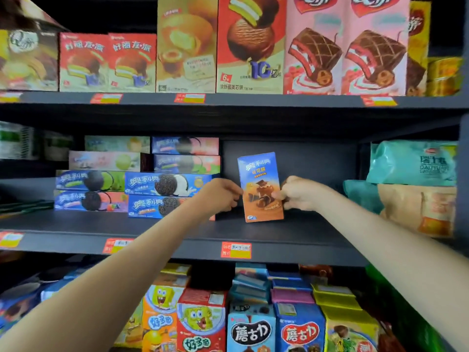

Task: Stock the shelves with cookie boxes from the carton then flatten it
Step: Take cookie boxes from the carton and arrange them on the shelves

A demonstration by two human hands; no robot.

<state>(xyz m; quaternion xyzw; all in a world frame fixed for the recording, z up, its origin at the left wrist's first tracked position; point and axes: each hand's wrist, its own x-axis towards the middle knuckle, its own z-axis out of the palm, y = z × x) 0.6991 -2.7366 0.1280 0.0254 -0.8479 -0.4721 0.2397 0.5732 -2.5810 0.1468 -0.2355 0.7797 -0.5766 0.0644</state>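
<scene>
A blue and orange cookie box stands upright on the dark middle shelf, leaning slightly to the left. My left hand grips its left edge. My right hand pinches its right edge, thumb on the front. Both arms reach in from below. The carton is out of view.
Stacks of blue Oreo boxes lie flat just left of the held box. Green and tan bags fill the shelf's right end. Bare shelf lies between box and bags. Tall cake boxes line the shelf above; snack boxes crowd the one below.
</scene>
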